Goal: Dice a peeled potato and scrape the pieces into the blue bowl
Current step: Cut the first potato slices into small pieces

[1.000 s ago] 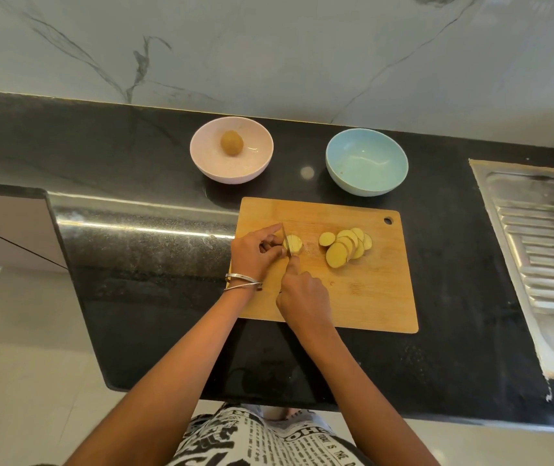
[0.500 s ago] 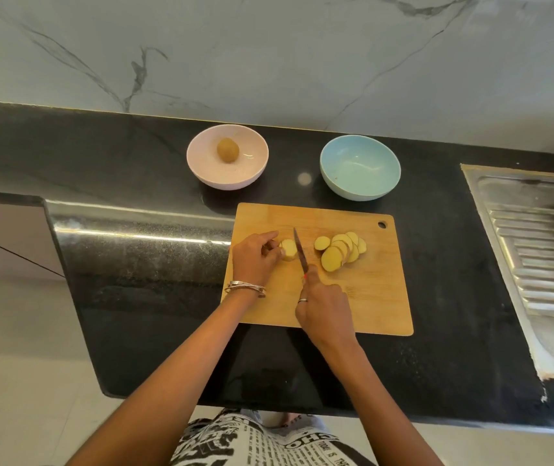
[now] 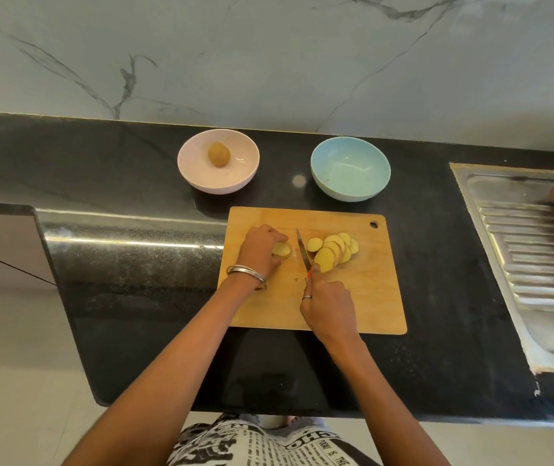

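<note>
Head view: right hand [image 3: 327,306] grips knife [image 3: 303,252] mid-board, blade between potato end [image 3: 281,249], pinned steady by left hand [image 3: 258,252] near cutting board's [image 3: 369,297] left edge, and slices [image 3: 332,250]. Blue bowl [image 3: 350,173] waits beyond far edge, unfilled.

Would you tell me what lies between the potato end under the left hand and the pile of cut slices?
In the head view, the knife blade, held by the right hand, stands between them on the cutting board.
</note>
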